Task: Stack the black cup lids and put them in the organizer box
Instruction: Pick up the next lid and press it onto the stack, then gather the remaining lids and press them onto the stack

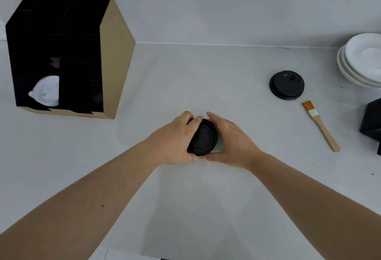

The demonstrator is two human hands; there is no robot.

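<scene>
Both hands meet over the middle of the white worktop, closed from either side around a stack of black cup lids. The left hand wraps the stack's left edge, its fingers curled over the far rim and its thumb under the near rim; the right hand cups the right edge in the same way. The stack is tilted, its round top turned up toward the camera, and whether its lower edge touches the worktop cannot be told. The relation that matters next is where the remaining things lie from this grip. A further small stack of black lids lies flat well to the right and further back, plainly nearer the right hand. The organizer box stands to the far left at the back, nearer the left hand, with its open black compartments facing the person and white lids in its lower left slot. My judgement is that the right hand would fetch the loose stack.
</scene>
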